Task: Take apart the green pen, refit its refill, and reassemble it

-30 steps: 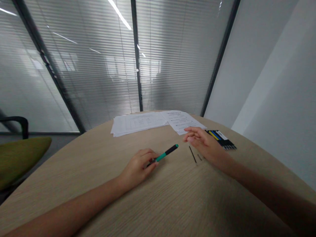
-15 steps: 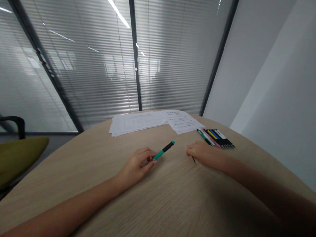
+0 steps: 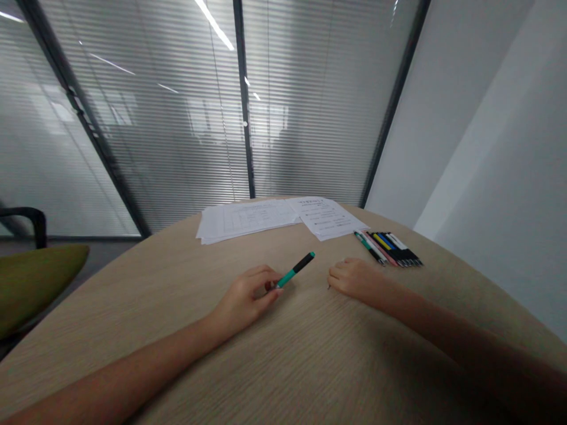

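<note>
My left hand (image 3: 245, 293) is closed around a green pen (image 3: 287, 277) with a black section, which slants up and to the right out of the fingers. Thumb and fingertips pinch its lower end. To the right, my right hand (image 3: 354, 277) is closed low over the table. A thin pen refill (image 3: 328, 287) is in its fingers, and only a small tip of it shows below them. Just beyond the right hand lies a row of several pens (image 3: 390, 249) in green, pink, yellow, blue, black and white.
Printed papers (image 3: 248, 219) lie toward the far edge of the round wooden table (image 3: 274, 366). At the left stands a chair with a green seat (image 3: 39, 283). Behind the table is a glass partition with blinds (image 3: 186, 136), and a white wall (image 3: 496, 177) rises on the right.
My right hand has shifted slightly left, and its fingers now cover most of the thin refill that stuck out below them. My left hand and the green pen have hardly moved.
</note>
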The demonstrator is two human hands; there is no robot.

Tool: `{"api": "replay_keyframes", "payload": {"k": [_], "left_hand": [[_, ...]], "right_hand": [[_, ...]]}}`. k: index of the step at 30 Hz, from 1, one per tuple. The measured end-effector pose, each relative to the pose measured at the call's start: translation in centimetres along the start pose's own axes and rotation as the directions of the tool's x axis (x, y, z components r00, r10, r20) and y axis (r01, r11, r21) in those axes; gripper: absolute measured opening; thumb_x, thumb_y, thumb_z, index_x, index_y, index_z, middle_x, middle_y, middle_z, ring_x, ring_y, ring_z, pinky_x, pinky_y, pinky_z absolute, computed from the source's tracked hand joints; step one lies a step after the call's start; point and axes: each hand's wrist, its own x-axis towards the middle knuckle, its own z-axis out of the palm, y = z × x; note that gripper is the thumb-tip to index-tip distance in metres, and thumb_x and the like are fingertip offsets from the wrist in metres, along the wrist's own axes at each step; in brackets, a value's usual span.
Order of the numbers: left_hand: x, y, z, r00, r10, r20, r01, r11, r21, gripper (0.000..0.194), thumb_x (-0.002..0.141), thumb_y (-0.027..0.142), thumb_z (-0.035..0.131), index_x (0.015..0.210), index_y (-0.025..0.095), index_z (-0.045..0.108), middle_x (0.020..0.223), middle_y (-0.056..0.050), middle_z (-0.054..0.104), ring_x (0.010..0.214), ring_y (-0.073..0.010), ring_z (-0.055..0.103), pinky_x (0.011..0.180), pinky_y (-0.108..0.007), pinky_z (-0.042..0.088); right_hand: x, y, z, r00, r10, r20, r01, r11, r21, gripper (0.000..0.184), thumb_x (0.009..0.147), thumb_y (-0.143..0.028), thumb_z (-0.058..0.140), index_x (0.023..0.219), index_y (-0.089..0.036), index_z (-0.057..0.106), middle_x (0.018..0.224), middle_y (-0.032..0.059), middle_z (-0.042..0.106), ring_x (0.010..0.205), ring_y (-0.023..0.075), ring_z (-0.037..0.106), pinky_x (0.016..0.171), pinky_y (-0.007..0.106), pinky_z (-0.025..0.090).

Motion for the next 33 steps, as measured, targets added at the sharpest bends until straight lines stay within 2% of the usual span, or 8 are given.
{"api": "replay_keyframes", "payload": {"k": [8, 12, 14, 16, 18, 21, 25, 33], "left_hand": [[0.1, 0.0, 0.1, 1.0, 0.01, 0.012, -0.01, 1.0, 0.02, 0.016, 0.077, 0.018, 0.047, 0.086, 0.013, 0.06, 0.069, -0.003, 0.055, 0.065, -0.0137, 0.051, 0.062, -0.029, 0.045], [0.0, 0.0, 0.0, 0.999, 0.034, -0.009, -0.033, 0.999, 0.038, 0.015, 0.078, 0.019, 0.048, 0.084, 0.013, 0.06, 0.07, -0.003, 0.056, 0.065, -0.0134, 0.052, 0.061, -0.028, 0.045], [0.0, 0.0, 0.0, 0.998, 0.057, -0.014, -0.057, 0.998, 0.039, 0.015, 0.078, 0.019, 0.048, 0.085, 0.013, 0.06, 0.072, -0.004, 0.058, 0.066, -0.0135, 0.053, 0.062, -0.029, 0.046], [0.0, 0.0, 0.0, 0.998, 0.069, -0.006, -0.069, 0.997, 0.044, 0.016, 0.078, 0.019, 0.048, 0.087, 0.014, 0.06, 0.073, -0.004, 0.059, 0.068, -0.0137, 0.054, 0.063, -0.029, 0.046], [0.0, 0.0, 0.0, 0.997, 0.077, -0.005, -0.077, 0.996, 0.052, 0.017, 0.078, 0.018, 0.047, 0.087, 0.014, 0.061, 0.073, -0.004, 0.06, 0.068, -0.0137, 0.055, 0.063, -0.029, 0.046], [0.1, 0.1, 0.0, 0.996, 0.09, -0.009, -0.089, 0.994, 0.062, 0.017, 0.078, 0.019, 0.048, 0.088, 0.014, 0.061, 0.072, -0.004, 0.06, 0.067, -0.0135, 0.055, 0.063, -0.029, 0.046], [0.0, 0.1, 0.0, 0.996, 0.089, -0.012, -0.088, 0.992, 0.085, 0.016, 0.078, 0.019, 0.048, 0.088, 0.014, 0.06, 0.073, -0.005, 0.06, 0.068, -0.0141, 0.055, 0.064, -0.03, 0.046], [-0.1, -0.1, 0.1, 0.995, 0.097, -0.017, -0.094, 0.988, 0.125, 0.016, 0.078, 0.019, 0.048, 0.089, 0.015, 0.06, 0.072, -0.003, 0.06, 0.067, -0.014, 0.055, 0.066, -0.03, 0.044]], "right_hand": [[0.3, -1.0, 0.4, 0.988, -0.086, -0.125, 0.082, 0.996, -0.032, 0.019, 0.077, -0.002, 0.044, 0.07, -0.014, 0.057, 0.067, 0.0056, 0.061, 0.06, 0.0167, 0.056, 0.05, 0.028, 0.035], [-0.2, -0.2, -0.1, 0.958, 0.028, -0.286, -0.013, 0.998, 0.055, 0.018, 0.077, -0.005, 0.042, 0.07, -0.015, 0.055, 0.066, 0.0051, 0.061, 0.056, 0.0148, 0.055, 0.051, 0.027, 0.036], [-0.7, 0.3, -1.2, 0.886, 0.227, -0.404, -0.146, 0.964, 0.221, 0.013, 0.075, -0.01, 0.043, 0.071, -0.016, 0.054, 0.066, 0.0045, 0.061, 0.059, 0.0153, 0.056, 0.053, 0.027, 0.039], [-1.2, 0.7, -2.7, 0.739, 0.491, -0.461, -0.236, 0.83, 0.505, 0.009, 0.071, -0.012, 0.045, 0.073, -0.018, 0.052, 0.063, 0.0011, 0.059, 0.058, 0.0138, 0.056, 0.055, 0.027, 0.042], [-1.5, 0.8, -4.4, 0.602, 0.68, -0.418, -0.173, 0.623, 0.763, 0.009, 0.069, -0.014, 0.046, 0.074, -0.02, 0.05, 0.063, -0.0016, 0.058, 0.054, 0.0115, 0.056, 0.055, 0.026, 0.044], [-1.8, 0.6, -6.2, 0.485, 0.824, -0.293, 0.01, 0.329, 0.944, 0.004, 0.07, -0.018, 0.048, 0.072, -0.021, 0.048, 0.064, -0.0021, 0.058, 0.048, 0.0095, 0.055, 0.047, 0.024, 0.045], [-1.7, 0.3, -7.0, 0.443, 0.869, -0.219, 0.128, 0.18, 0.975, 0.005, 0.069, -0.018, 0.051, 0.071, -0.021, 0.049, 0.067, -0.0026, 0.059, 0.044, 0.0073, 0.052, 0.043, 0.022, 0.044], [-2.0, 0.4, -7.0, 0.42, 0.879, -0.225, 0.133, 0.186, 0.974, 0.004, 0.07, -0.018, 0.051, 0.072, -0.022, 0.05, 0.073, -0.0014, 0.06, 0.044, 0.007, 0.053, 0.043, 0.023, 0.045]]}}
